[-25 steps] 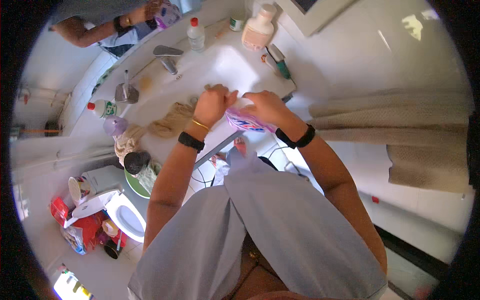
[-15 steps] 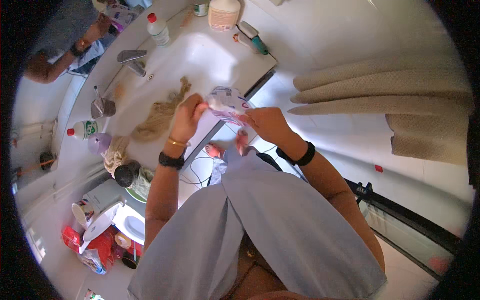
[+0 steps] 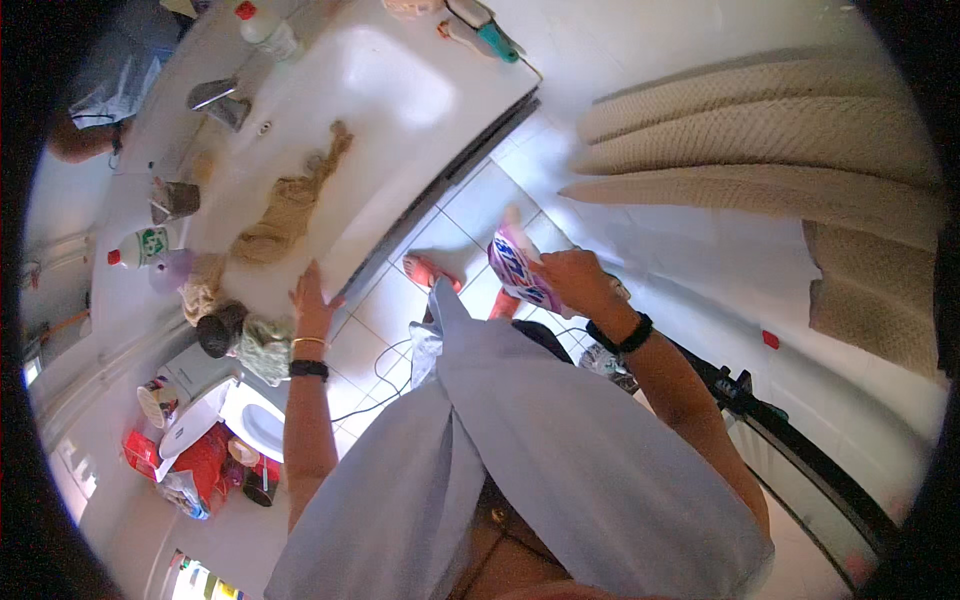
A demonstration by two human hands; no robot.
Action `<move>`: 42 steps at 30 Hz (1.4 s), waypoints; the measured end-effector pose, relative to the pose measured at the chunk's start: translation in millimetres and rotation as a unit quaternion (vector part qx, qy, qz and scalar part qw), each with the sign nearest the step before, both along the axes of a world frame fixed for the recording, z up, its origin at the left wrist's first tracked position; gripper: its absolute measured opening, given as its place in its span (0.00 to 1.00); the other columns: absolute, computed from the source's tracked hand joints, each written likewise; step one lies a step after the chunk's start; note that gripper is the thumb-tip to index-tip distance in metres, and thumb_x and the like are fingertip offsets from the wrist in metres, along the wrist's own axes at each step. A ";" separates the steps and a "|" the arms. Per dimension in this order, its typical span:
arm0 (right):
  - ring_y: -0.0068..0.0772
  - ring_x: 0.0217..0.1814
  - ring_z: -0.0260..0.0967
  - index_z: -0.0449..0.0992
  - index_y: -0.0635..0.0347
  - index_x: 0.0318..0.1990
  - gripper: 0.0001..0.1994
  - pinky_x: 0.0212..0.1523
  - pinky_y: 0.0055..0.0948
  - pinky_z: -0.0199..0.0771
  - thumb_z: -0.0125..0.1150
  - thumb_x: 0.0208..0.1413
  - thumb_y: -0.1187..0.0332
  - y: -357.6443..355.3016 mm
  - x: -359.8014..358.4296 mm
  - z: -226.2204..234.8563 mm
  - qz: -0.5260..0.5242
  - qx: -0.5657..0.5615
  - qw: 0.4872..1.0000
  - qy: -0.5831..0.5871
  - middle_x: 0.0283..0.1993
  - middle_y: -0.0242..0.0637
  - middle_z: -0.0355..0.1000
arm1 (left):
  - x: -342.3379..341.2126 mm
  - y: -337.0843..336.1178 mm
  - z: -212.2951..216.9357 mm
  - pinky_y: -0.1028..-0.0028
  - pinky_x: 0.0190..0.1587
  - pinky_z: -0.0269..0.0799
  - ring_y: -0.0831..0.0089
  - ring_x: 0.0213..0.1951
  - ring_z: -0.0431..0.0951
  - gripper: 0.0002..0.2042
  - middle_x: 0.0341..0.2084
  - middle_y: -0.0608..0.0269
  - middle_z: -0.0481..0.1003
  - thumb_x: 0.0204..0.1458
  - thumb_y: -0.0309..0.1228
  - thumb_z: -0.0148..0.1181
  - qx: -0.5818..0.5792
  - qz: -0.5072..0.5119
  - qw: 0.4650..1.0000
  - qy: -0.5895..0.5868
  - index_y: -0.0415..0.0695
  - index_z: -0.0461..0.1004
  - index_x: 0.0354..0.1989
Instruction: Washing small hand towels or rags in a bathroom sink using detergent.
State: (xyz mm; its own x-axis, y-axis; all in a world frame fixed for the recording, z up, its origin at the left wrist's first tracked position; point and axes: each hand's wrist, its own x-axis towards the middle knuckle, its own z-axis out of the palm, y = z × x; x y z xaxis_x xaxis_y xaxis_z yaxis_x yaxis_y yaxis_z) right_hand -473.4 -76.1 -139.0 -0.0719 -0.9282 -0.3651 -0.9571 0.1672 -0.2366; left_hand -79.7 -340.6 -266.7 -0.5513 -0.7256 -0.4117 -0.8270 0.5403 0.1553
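My right hand (image 3: pixel 578 282) grips a purple and white packet (image 3: pixel 518 268), a soft plastic pouch held upright above the tiled floor. Its contents cannot be seen. Over the near edge of the white basin counter, my left hand (image 3: pixel 314 303) is empty, its fingers spread apart. It seems to rest on the edge, though contact is hard to tell. A wet-looking beige cloth (image 3: pixel 285 215) lies bunched and stretched out in the basin (image 3: pixel 375 170), beyond my left hand.
A tap (image 3: pixel 220 100), a red-capped bottle (image 3: pixel 268 32), a grey cup (image 3: pixel 174 200) and a green-labelled bottle (image 3: pixel 142 247) line the basin's back. A brush (image 3: pixel 483 28) lies at its far corner. Beige towels (image 3: pixel 720 150) hang right. A toilet (image 3: pixel 255 415) stands left; a cable (image 3: pixel 385 385) crosses the floor.
My left hand has let go of the packet and moved left and down to the basin's edge. My right hand has carried the packet right and lower, away from the basin. The view has shifted.
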 end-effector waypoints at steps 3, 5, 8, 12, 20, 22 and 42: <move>0.41 0.22 0.72 0.75 0.60 0.32 0.17 0.27 0.39 0.72 0.45 0.59 0.56 27.6 -8.8 -96.6 -0.072 0.096 0.990 -0.071 0.23 0.42 0.73 | 0.2 -0.8 -7.8 0.44 0.61 0.45 0.56 0.65 0.49 0.50 0.66 0.57 0.46 0.39 0.41 0.67 -0.046 -0.030 0.999 0.003 0.47 0.39 0.68; 0.40 0.23 0.72 0.75 0.61 0.32 0.16 0.27 0.38 0.73 0.47 0.59 0.58 52.0 -15.2 -158.3 -0.100 0.083 0.987 -0.097 0.23 0.43 0.73 | -0.6 0.6 -7.2 0.46 0.63 0.44 0.58 0.66 0.47 0.50 0.67 0.58 0.44 0.40 0.42 0.66 -0.103 -0.059 0.993 0.006 0.46 0.38 0.68; 0.47 0.31 0.72 0.74 0.58 0.27 0.19 0.34 0.45 0.69 0.44 0.60 0.55 81.1 -27.1 -247.3 -0.134 0.067 0.986 -0.071 0.26 0.45 0.73 | -4.6 3.8 -1.7 0.52 0.65 0.42 0.62 0.66 0.47 0.49 0.67 0.60 0.44 0.41 0.41 0.64 -0.105 -0.046 0.993 0.039 0.45 0.37 0.68; 0.46 0.33 0.72 0.73 0.59 0.26 0.17 0.36 0.44 0.69 0.46 0.58 0.57 114.4 -44.9 -346.8 -0.145 0.068 0.987 -0.024 0.27 0.45 0.73 | -10.3 3.7 6.3 0.55 0.65 0.42 0.63 0.66 0.48 0.47 0.67 0.61 0.44 0.42 0.39 0.63 -0.099 -0.041 0.994 0.022 0.45 0.38 0.67; 0.43 0.37 0.73 0.77 0.53 0.31 0.11 0.37 0.42 0.71 0.51 0.53 0.60 132.2 -87.7 -500.1 -0.121 0.167 0.977 0.057 0.31 0.40 0.75 | -15.0 1.5 13.8 0.58 0.65 0.44 0.56 0.65 0.51 0.41 0.65 0.56 0.51 0.45 0.36 0.61 -0.082 -0.040 0.993 0.075 0.44 0.45 0.66; 0.41 0.39 0.73 0.78 0.50 0.33 0.09 0.39 0.42 0.71 0.53 0.51 0.62 137.7 -103.4 -513.2 -0.126 0.161 0.977 0.062 0.33 0.38 0.75 | -18.3 1.1 14.5 0.58 0.65 0.45 0.56 0.65 0.51 0.40 0.65 0.56 0.51 0.46 0.38 0.60 -0.075 -0.041 0.993 0.083 0.45 0.45 0.66; 0.51 0.38 0.70 0.76 0.57 0.29 0.08 0.39 0.44 0.71 0.50 0.50 0.67 179.9 -22.3 -435.2 -0.120 0.197 0.973 0.020 0.33 0.44 0.72 | 2.3 -4.3 -8.1 0.50 0.65 0.38 0.60 0.66 0.50 0.41 0.66 0.62 0.48 0.48 0.47 0.57 -0.128 -0.078 0.988 0.034 0.50 0.42 0.68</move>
